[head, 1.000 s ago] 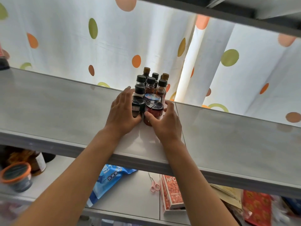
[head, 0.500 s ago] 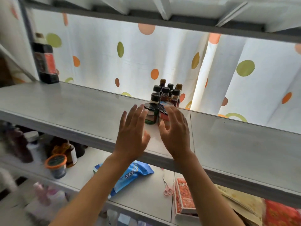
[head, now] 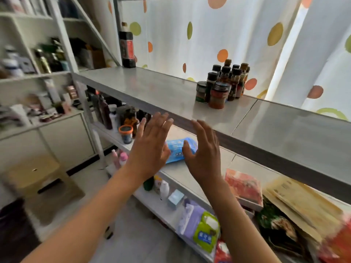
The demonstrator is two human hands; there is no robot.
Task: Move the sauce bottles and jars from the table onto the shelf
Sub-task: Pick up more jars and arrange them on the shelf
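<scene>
Both my hands are empty at this moment. My left hand (head: 150, 147) is in front of the shelf edge with the fingers straight and spread, and my right hand (head: 204, 154) is beside it, also with open, relaxed fingers. Neither touches anything; they hang in the air below the level of the shelf (head: 152, 88) board.

On the shelf, close to the back edge and the dotted curtain (head: 218, 31), stands a tight group of small bottles (head: 230, 78) with dark caps. In front of them are two jars, a green jar (head: 201, 92) on the left and a red jar (head: 218, 96) touching it on the right. All stand upright and look stable. A tall dark bottle (head: 126, 48) stands alone at the far left end of the same board, well apart from the group.

I judge that this part of the work is finished: the jars are placed and my hands are free. How much is left, I cannot say for sure, because the desk is not in view here. If more bottles or jars wait there, I must go back for them. The shelf has much free surface on both sides of the group, so place is not a problem.

The lower shelf (head: 176, 173) holds other things, such as a blue packet (head: 177, 147) and a jar with orange lid (head: 125, 132), which seem not part of my task.
</scene>
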